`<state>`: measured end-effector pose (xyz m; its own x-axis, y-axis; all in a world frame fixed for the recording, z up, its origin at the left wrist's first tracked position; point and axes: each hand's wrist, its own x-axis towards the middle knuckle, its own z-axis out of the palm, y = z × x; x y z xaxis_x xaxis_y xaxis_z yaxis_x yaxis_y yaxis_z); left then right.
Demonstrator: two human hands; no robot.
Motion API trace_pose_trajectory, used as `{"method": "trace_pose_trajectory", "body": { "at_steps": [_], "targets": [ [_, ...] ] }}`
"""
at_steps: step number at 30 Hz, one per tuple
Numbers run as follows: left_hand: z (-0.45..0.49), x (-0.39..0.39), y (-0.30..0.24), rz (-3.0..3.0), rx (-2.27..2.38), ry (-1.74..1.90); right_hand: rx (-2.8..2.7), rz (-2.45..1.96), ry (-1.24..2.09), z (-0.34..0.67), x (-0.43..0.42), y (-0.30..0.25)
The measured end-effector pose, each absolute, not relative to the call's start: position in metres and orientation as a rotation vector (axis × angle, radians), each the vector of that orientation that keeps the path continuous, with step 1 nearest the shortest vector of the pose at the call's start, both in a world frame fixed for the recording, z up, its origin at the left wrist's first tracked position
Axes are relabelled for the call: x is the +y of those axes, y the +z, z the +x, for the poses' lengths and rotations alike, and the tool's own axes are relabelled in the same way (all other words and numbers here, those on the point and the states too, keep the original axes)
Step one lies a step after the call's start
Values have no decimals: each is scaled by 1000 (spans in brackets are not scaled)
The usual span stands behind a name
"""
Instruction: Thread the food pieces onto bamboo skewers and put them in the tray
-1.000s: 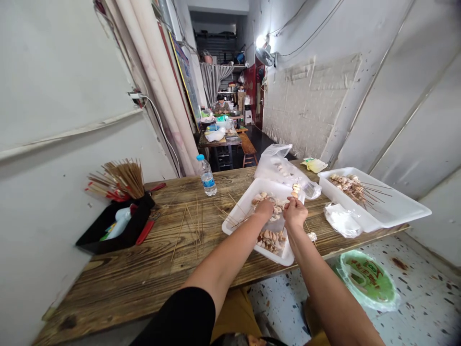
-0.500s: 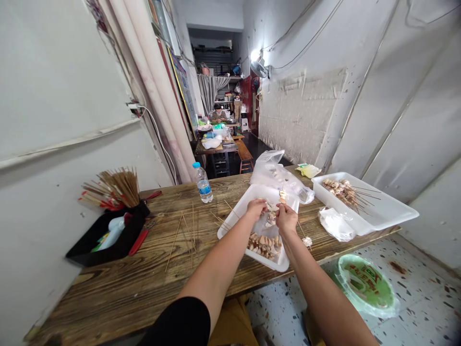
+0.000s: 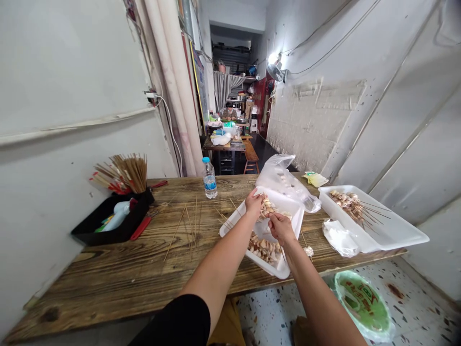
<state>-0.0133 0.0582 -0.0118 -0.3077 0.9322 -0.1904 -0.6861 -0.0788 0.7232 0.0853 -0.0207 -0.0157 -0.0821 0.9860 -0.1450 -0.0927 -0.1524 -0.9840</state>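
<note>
My right hand (image 3: 281,229), its fingers closed, grips a bamboo skewer (image 3: 283,253) whose lower end sticks out below the fist. Just left of it, over the white tray (image 3: 296,246), my left hand (image 3: 254,204) curls its fingers around pale, meat-like food pieces (image 3: 267,209) at the skewer's upper part. The fingertips there are partly hidden. Filled skewers of similar pieces (image 3: 264,247) lie in the near end of the tray. A clear plastic bag (image 3: 275,175) with more pale pieces rests against the tray's far edge.
Loose bamboo skewers (image 3: 175,233) lie on the wooden table (image 3: 137,283). At left sits a black box (image 3: 108,235) beside a skewer bundle (image 3: 131,173). A water bottle (image 3: 209,180) stands behind. To the right are another white tray (image 3: 399,233), crumpled plastic (image 3: 340,238) and a lined green bin (image 3: 363,305).
My right hand has lowered, and the skewer tip that stood upright above it now tilts toward my left hand. Both hands are closer together. The view has shifted slightly.
</note>
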Motion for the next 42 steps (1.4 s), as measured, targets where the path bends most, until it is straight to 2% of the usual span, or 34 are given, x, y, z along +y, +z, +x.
{"method": "trace_pose_trajectory", "body": {
  "at_steps": [17,30,42],
  "targets": [
    [-18,65,-11,311,817,1748,-1131,-1228,1332,85,-20,-17],
    [-26,64,-17,301,613,1550,-1168,-1260,1357,84,-21,-17],
    [-28,67,-7,149,644,1631,-1247,-1287,1334,83,-19,-23]
  ]
}}
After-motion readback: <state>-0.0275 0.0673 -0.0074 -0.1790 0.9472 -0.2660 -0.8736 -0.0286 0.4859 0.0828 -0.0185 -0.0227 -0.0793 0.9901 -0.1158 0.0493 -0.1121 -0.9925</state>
